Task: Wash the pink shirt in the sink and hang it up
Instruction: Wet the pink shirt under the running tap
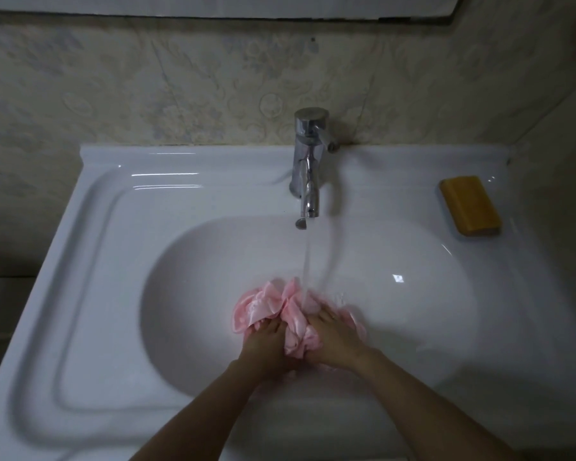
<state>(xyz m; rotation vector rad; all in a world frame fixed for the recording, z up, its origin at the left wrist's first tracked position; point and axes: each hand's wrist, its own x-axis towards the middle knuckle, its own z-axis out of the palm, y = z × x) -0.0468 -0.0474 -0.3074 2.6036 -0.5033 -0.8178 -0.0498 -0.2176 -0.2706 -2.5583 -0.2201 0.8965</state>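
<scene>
Home bathroom: white washbasin (120,227), chrome tap (308,161), soap bar (469,204), patterned wall tiles (180,88).

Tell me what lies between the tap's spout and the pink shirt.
In the head view, only a stream of running water falls from the tap to the pink shirt, with the bare white sink basin behind it.

left forearm (193,407) and right forearm (446,400) are bare up to the frame's edge; left hand (266,342) and right hand (335,339) are bare too; finer detail is lost in dim blur
</scene>
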